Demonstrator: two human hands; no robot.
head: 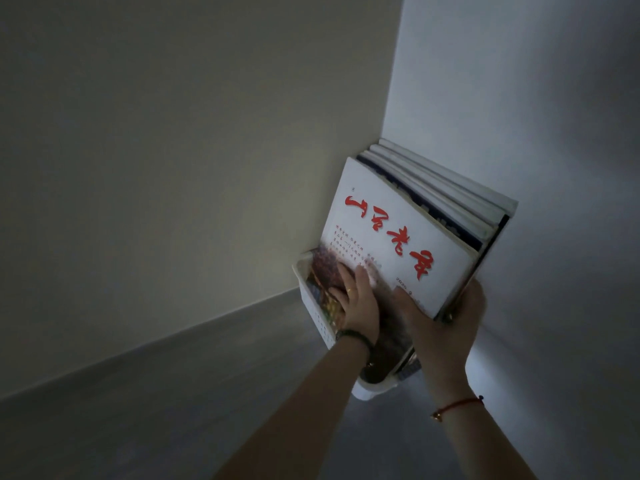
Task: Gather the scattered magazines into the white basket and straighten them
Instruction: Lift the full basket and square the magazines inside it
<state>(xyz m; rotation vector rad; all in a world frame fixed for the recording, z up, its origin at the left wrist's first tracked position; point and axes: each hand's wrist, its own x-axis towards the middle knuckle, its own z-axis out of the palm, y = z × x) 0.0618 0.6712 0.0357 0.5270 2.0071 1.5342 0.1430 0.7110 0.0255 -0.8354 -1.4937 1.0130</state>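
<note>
Dim light fills a bare corner where two off-white walls [173,133] meet a smooth grey floor [207,393]. Tucked right into that corner sits a white slotted plastic basket [311,299], and a stack of magazines [450,188] stands in it, leaning back toward the walls, with pale spines and one dark blue edge fanned at the top. The front magazine [388,216] has a white cover with four big red brush-style Chinese characters running across it. The first looks like 山 and the last two read 老年. Below them, small dark print gives "2025 9", and the red lines of text at the left are too small to read. A colourful photo fills the lower part of the cover. The left hand [360,303] lies flat on that photo, fingers fairly straight and pressing the cover, with a gold ring [349,291] on one finger and a dark bracelet [353,336] at the wrist. The right hand [446,327] grips the side edge of the stack, thumb across the front and fingers wrapped behind, with a red string bracelet [457,405] on its wrist.
</note>
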